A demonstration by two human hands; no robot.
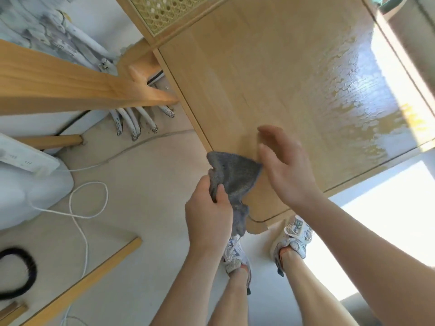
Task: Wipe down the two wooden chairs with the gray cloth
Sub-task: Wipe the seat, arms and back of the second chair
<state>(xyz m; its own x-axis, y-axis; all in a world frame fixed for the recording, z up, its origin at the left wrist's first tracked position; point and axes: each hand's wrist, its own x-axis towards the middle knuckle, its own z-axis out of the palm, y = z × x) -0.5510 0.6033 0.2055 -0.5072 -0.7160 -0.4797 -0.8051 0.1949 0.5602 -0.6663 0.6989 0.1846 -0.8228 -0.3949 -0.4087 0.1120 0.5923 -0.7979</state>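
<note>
1. A pale floor (146, 161) fills the left of the view, with a looped white cable (87, 234) and a white appliance (30, 184) on it. Hard sunlight washes out the right edge.
2. The gray cloth (235, 175) hangs bunched over the near-left edge of the wooden chair seat (270, 78). The left hand (207, 215) has its grip closed round the cloth's lower folds. The right hand (284, 168) is open with straight fingers, just beside the cloth's upper corner.
3. Likely trouble:
   - A crumpled cloth would wipe only a narrow band and leave patches of the seat missed.
   - The cloth is held only by a bunch, so it could slip to the floor while being spread.
   - The cable lies near the person's shoes (292, 236) and could catch a foot on the way to the other chair.
4. Hard to make out:
   - Whether the right hand touches the cloth or the seat cannot be told, since it is blurred.
   - The cane panel (169, 10) is cut off at the top, and the chair's legs are hidden.
   - The wooden rail (70, 83) at left is probably part of the second chair, though too little shows.
   - The mottled sheen on the seat's right side could be moisture or only glare.
</note>
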